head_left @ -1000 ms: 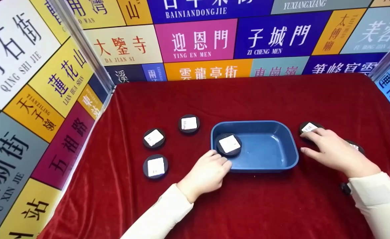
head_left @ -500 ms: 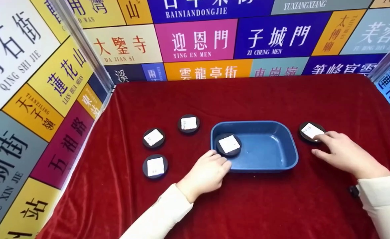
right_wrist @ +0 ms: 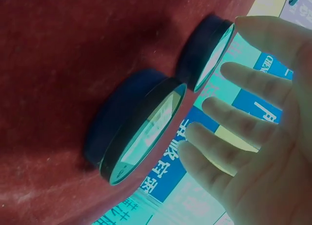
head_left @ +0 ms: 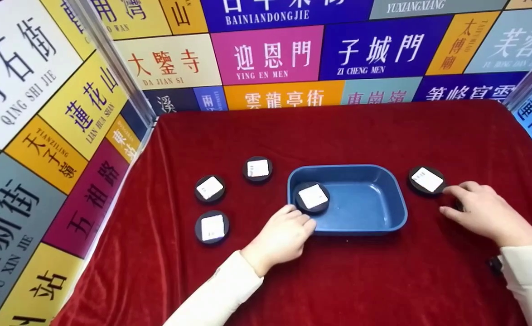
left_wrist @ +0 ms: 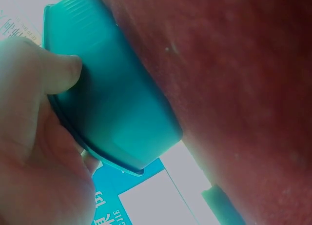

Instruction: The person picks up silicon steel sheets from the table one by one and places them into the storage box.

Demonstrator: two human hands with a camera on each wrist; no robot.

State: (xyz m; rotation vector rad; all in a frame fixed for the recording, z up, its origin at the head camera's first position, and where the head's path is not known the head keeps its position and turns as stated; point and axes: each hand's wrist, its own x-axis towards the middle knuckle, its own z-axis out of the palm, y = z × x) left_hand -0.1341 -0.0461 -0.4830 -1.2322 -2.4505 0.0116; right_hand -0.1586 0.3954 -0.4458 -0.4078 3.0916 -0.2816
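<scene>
My left hand point(head_left: 280, 237) grips the near-left corner of a blue plastic box point(head_left: 363, 232); in the left wrist view the thumb point(left_wrist: 63, 73) presses on its outer wall. A round black tin point(head_left: 313, 198) with a white label lies inside the box at its left end. To the right of the box, my right hand point(head_left: 488, 210) hovers with fingers spread, holding nothing. Just beyond its fingertips sits a labelled black tin point(head_left: 427, 180). The right wrist view shows another tin point(right_wrist: 139, 127) below the palm, mostly hidden by the hand in the head view.
Left of the box lie three more labelled round tins, one at the back point(head_left: 258, 169), one in the middle point(head_left: 210, 188) and one nearer point(head_left: 212, 227). A red cloth point(head_left: 338, 280) covers the table. Panels with printed signs point(head_left: 273, 54) stand behind and at the sides.
My right hand has drawn back to the right, off the far-right tin, and is now over the other tin beside it. The left hand and the box have stayed put.
</scene>
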